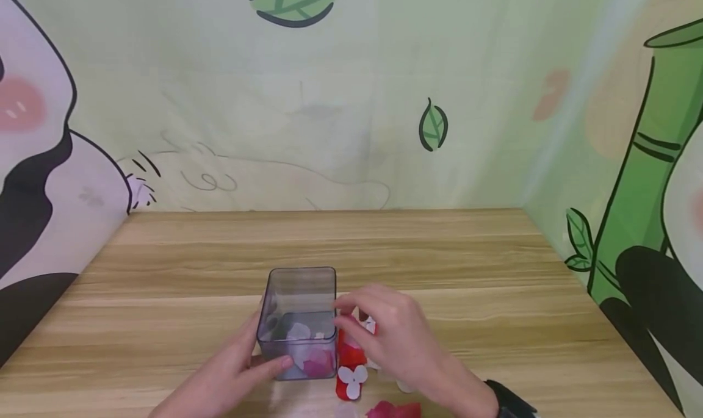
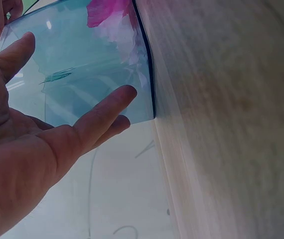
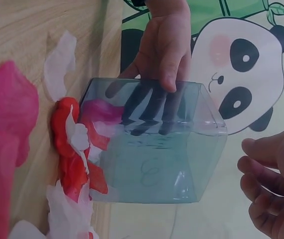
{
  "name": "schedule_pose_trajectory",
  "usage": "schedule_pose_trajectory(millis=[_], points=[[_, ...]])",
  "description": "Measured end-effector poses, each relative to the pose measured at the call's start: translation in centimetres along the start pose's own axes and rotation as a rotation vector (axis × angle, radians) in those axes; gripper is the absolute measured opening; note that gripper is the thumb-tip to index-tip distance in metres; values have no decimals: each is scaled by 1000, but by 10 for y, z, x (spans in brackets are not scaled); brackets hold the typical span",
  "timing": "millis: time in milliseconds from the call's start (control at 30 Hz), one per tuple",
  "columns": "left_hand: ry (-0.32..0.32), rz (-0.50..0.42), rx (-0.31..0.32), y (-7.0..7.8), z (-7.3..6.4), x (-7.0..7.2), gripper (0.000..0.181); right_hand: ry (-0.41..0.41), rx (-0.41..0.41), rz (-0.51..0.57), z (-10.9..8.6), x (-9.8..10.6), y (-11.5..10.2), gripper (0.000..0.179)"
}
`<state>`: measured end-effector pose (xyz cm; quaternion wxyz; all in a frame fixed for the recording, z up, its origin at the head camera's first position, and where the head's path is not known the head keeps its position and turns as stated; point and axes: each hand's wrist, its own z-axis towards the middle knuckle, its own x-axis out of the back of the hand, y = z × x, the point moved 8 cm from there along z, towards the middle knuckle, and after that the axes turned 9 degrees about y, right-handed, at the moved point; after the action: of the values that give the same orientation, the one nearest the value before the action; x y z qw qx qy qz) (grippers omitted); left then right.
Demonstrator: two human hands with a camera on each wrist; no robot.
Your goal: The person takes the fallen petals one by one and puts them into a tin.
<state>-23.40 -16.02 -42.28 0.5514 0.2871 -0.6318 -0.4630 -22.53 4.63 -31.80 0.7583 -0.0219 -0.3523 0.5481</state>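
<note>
A see-through plastic box (image 1: 296,351) stands upright on the wooden table, its top uncovered. Pink petals (image 1: 318,363) and pale petals (image 2: 119,42) lie on its bottom. My left hand (image 1: 236,360) grips the box at its near left corner, thumb on the front wall and fingers along the side, seen through the plastic in the right wrist view. Over the box's right rim hovers my right hand (image 1: 392,329), its fingers loosely bent with nothing visible between them. Beneath that hand, red and white petals (image 3: 74,144) lie beside the box, partly hidden.
More pink petals (image 1: 392,409) lie on the table (image 1: 467,271) nearer to me, at the frame's bottom edge. Behind the table hangs a backdrop (image 1: 351,100) printed with leaves, pandas and bamboo. A dark band (image 1: 508,399) circles my right wrist.
</note>
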Motion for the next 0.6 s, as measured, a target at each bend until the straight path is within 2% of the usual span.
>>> schedule_pose_trajectory(millis=[167, 300, 467, 600], points=[[8, 4, 44, -3, 2, 1, 95, -66, -65, -72, -4, 4, 8, 25], [6, 7, 73, -5, 2, 0, 97, -133, -105, -118, -8, 4, 16, 18], [3, 14, 57, -4, 1, 0, 97, -310, -210, -177, -17, -5, 30, 10], [2, 9, 51, -4, 1, 0, 97, -436, -221, -242, -27, -14, 39, 7]])
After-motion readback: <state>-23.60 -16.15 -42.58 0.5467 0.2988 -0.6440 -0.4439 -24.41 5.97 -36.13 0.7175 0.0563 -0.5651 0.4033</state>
